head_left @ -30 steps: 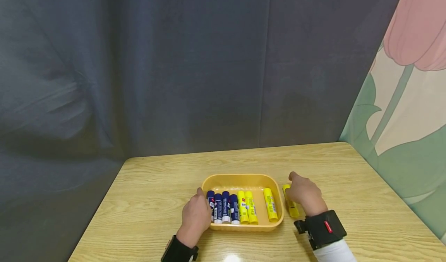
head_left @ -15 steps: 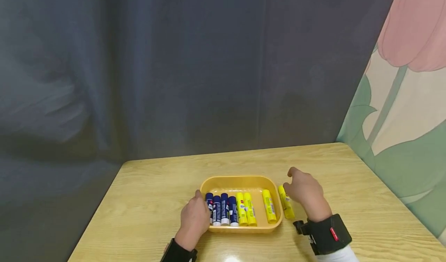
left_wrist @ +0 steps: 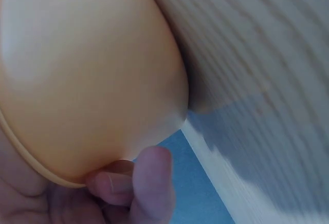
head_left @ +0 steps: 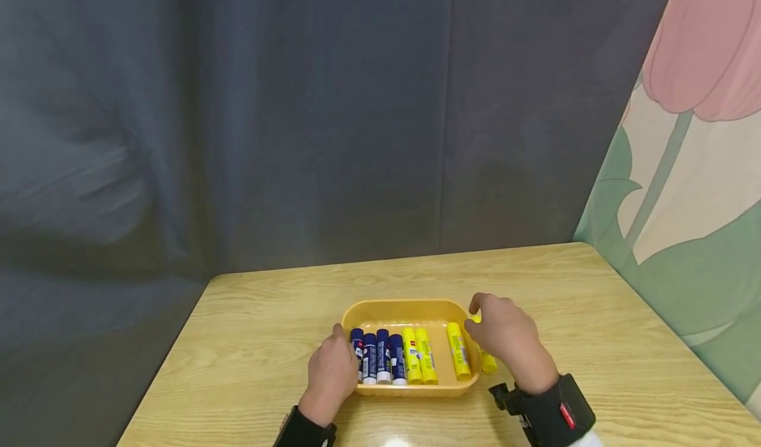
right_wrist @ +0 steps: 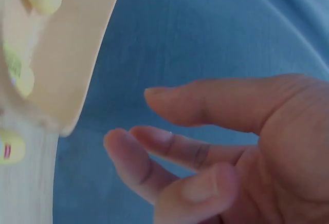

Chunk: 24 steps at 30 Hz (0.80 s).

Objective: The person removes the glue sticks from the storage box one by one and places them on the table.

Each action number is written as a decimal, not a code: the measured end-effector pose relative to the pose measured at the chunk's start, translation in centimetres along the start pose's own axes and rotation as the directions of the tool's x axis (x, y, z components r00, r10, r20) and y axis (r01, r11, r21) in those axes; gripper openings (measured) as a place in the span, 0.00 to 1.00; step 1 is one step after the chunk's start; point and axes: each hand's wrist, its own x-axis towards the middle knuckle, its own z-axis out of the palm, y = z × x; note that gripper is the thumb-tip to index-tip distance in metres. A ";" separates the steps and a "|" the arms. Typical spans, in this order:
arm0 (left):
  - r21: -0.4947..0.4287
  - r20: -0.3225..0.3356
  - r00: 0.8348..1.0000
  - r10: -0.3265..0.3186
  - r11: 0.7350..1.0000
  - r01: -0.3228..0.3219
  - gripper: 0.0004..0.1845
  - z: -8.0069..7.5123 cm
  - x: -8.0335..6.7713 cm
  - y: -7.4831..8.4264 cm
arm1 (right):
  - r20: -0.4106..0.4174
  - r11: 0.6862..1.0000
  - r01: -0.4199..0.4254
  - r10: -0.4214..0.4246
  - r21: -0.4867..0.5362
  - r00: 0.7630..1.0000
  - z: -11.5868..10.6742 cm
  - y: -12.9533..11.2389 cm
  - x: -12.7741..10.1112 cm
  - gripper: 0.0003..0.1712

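A yellow tray (head_left: 410, 308) sits on the wooden table (head_left: 267, 315). Inside it lie several blue glue sticks (head_left: 377, 356) and three yellow glue sticks (head_left: 425, 354) side by side. My left hand (head_left: 329, 374) grips the tray's front left corner; in the left wrist view its fingers (left_wrist: 154, 183) curl under the tray (left_wrist: 92, 70) rim. My right hand (head_left: 502, 335) hovers by the tray's right edge over a loose yellow glue stick (head_left: 488, 363) on the table. In the right wrist view the right hand (right_wrist: 169, 142) has relaxed, empty fingers beside the tray (right_wrist: 77, 54).
A dark grey curtain (head_left: 297, 117) hangs behind the table. A panel with a pink flower picture (head_left: 695, 137) stands along the right side. Bare wood stretches around the tray, with the table's edges at left and back.
My right hand has moved left toward the tray and now covers the middle of the loose yellow stick. The left hand has stayed on the tray's corner.
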 end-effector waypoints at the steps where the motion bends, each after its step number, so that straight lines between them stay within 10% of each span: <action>1: -0.001 0.004 1.000 -0.003 1.000 0.003 0.22 0.0 0.0 0.0 | 0.005 1.000 0.004 -0.004 -0.002 1.000 0.2 -0.3 0.0 0.18; 24: 0.020 0.031 0.999 -0.016 1.000 0.016 0.23 -0.1 0.3 0.0 | 0.072 0.986 0.051 -0.041 -0.156 0.997 7.2 -3.3 1.2 0.23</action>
